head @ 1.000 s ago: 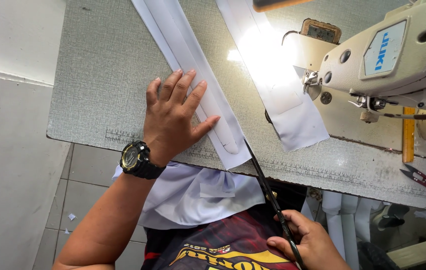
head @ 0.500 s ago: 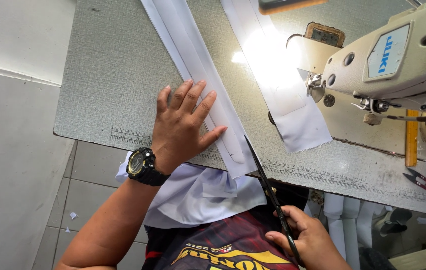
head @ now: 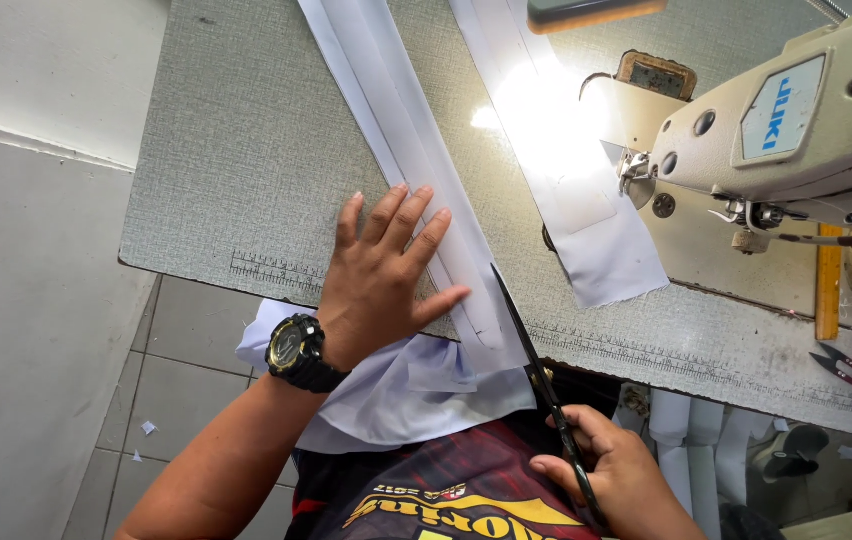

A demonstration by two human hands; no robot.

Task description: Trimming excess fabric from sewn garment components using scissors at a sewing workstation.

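At the far left a pale wall and grey tiled floor (head: 196,340) run beside the grey textured sewing table (head: 246,150), whose near edge carries a printed ruler scale and slants down toward four o'clock. The left hand (head: 381,275), a black wristwatch (head: 298,352) on its wrist, lies flat and open, fingers spread and pointing toward one o'clock, palm pressing on the long folded strip of white fabric (head: 411,150). That strip is the piece being worked: its long axis runs from eleven o'clock at the top of the table down to five o'clock, where its end hangs over the table edge onto loose white cloth (head: 386,400) in the person's lap. Just right of the thumb, the black-bladed scissors (head: 531,360) lie almost parallel to the strip, tips pointing to eleven o'clock and touching its right edge near the table's rim. The right hand (head: 611,475), at five o'clock from the left, is closed around the scissor handles; the blades look nearly together, though how far apart cannot be told. The left hand is the nearer one to the strip; bare tabletop lies left of it. Further right a second white fabric piece (head: 586,220) lies under the cream sewing machine (head: 786,120), well apart from the blades, with small red thread snips (head: 851,370) and a yellow ruler (head: 828,285) at the right.
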